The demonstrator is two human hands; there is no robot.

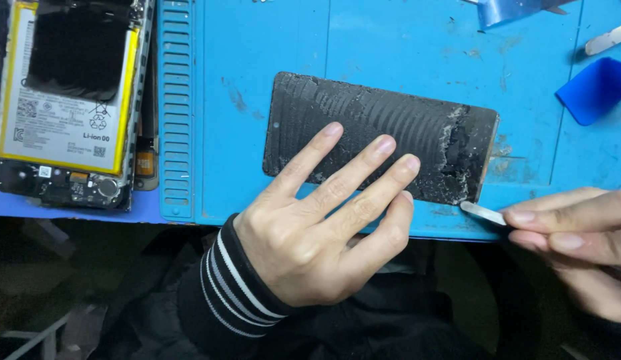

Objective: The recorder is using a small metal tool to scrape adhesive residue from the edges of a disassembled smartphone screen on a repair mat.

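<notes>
A dark rectangular phone panel (390, 127), streaked with ridged adhesive residue and crumbled at its right end, lies flat on a blue work mat (417, 47). My left hand (324, 213) rests palm down with its fingers spread flat on the panel's near edge, pinning it. My right hand (577, 240) comes in from the right, pinching a thin flat metal pry tool (482, 213). The tool's tip touches the panel's near right corner.
An opened phone body (70, 100) with a yellow-edged white battery and exposed circuit parts lies at the left, beside the mat's ribbed edge (176, 113). A blue plastic pick (594, 90), a white tool (607, 39) and a blue strip (510, 10) lie at the top right.
</notes>
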